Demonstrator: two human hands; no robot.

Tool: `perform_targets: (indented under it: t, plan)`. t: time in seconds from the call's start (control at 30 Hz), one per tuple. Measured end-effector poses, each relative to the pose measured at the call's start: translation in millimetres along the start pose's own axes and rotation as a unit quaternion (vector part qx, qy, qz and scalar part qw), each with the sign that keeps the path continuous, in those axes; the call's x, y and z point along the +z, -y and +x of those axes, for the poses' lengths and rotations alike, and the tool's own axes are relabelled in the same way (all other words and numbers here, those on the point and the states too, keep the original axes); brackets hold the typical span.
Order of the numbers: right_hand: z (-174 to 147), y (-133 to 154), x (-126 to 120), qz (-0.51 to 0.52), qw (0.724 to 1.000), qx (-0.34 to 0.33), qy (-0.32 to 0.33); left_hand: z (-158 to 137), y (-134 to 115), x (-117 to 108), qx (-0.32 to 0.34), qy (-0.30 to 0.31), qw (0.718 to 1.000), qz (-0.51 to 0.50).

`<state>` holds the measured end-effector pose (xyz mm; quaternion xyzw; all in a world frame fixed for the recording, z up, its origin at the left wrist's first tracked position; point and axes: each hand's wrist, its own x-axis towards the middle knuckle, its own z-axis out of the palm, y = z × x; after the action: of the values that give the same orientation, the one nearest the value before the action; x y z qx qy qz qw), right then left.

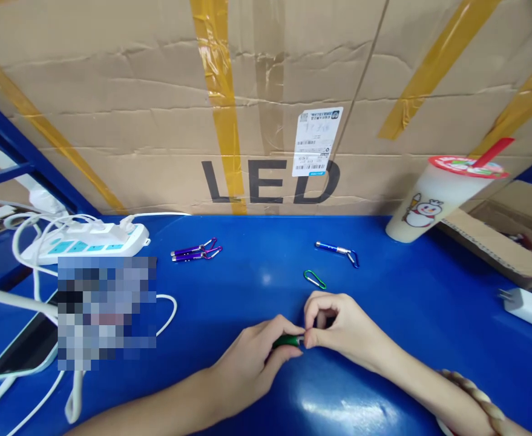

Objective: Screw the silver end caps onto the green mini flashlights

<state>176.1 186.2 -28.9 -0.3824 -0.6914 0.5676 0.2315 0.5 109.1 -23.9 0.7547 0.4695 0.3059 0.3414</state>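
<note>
My left hand (266, 351) is closed around a small green metal tube (286, 341), which resembles the body of a mini flashlight. At the tube's silvery right end, my right hand (333, 324) pinches with thumb and forefinger; whatever small part lies between them is mostly hidden. A loose green carabiner (315, 279) lies on the blue tabletop (247, 278) just beyond my right hand. Farther back rests a blue mini flashlight (331, 247) with a blue carabiner attached. Two purple mini flashlights (188, 254) with carabiners lie side by side to the left.
A large taped cardboard box (157, 121) marked LED walls off the back. On the right stand a drink cup (433, 200) with a red straw, an open carton (497, 242) and a white adapter (531, 309). On the left are a power strip (106, 242), cables and a phone (29, 342).
</note>
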Motion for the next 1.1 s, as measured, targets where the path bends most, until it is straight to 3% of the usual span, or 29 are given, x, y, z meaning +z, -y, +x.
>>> perform_targets:
  t: [0.33, 0.47, 0.6, 0.73, 0.87, 1.1]
  plan:
    - [-5.1, 1.7, 2.7, -0.035, 0.998, 0.008, -0.043, 2.7, 1.9, 6.0, -0.030, -0.050, 0.998, -0.006]
    - [-2.8, 2.0, 0.9, -0.022, 0.992, -0.102, -0.076, 3.8, 0.7, 4.8, -0.063, -0.044, 0.997, -0.001]
    - [-5.3, 0.2, -4.4, -0.077, 0.954, -0.268, -0.114, 5.8, -1.2, 3.4, -0.084, -0.049, 0.995, 0.003]
    - [-10.7, -1.9, -8.0, -0.205, 0.883, -0.389, -0.161, 8.0, -2.8, 3.3, -0.101, -0.066, 0.993, -0.004]
    - [-12.9, -0.1, -7.6, -0.251, 0.846, -0.429, -0.191, 8.6, 1.5, 4.9, -0.096, -0.059, 0.993, -0.026]
    - [-14.8, 5.8, -5.6, -0.262, 0.845, -0.429, -0.181, 5.5, 6.5, 8.3, -0.088, -0.043, 0.994, -0.056]
